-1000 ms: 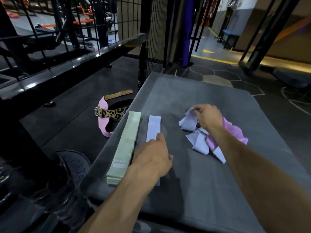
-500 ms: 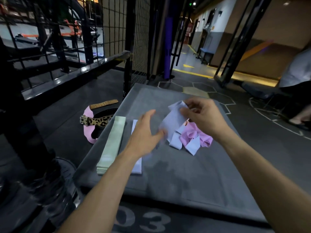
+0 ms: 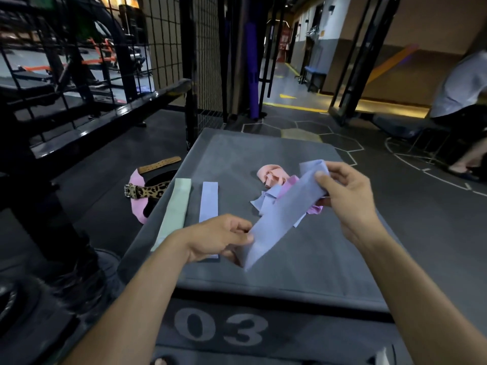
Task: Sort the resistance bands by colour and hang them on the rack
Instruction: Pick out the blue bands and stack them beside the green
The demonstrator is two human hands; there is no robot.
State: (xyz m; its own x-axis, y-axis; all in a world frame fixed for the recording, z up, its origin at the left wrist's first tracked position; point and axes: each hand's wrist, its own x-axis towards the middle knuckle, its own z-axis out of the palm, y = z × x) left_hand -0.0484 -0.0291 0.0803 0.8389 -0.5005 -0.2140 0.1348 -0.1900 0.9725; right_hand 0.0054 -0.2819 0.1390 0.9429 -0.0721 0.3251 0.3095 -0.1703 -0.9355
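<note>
A lavender-blue resistance band (image 3: 284, 214) is stretched between both hands above the grey padded box (image 3: 303, 262). My left hand (image 3: 221, 238) pinches its near end; my right hand (image 3: 347, 196) grips its far end. On the box's left side lie a flat stack of pale green bands (image 3: 175, 212) and a flat blue band (image 3: 209, 204), side by side. Behind the held band sits a loose heap: a peach band (image 3: 271, 175), pink bands (image 3: 290, 184) and more blue bands (image 3: 266, 200).
A leopard-print lifting belt with pink lining (image 3: 146, 192) lies on the floor left of the box. A black rack frame and wire mesh (image 3: 168, 75) stand to the left and behind. A person (image 3: 463, 101) sits at the far right.
My right hand lifted a blue band out of the heap, and my left hand left the flat blue band and took the lifted band's near end. The peach band is now uncovered.
</note>
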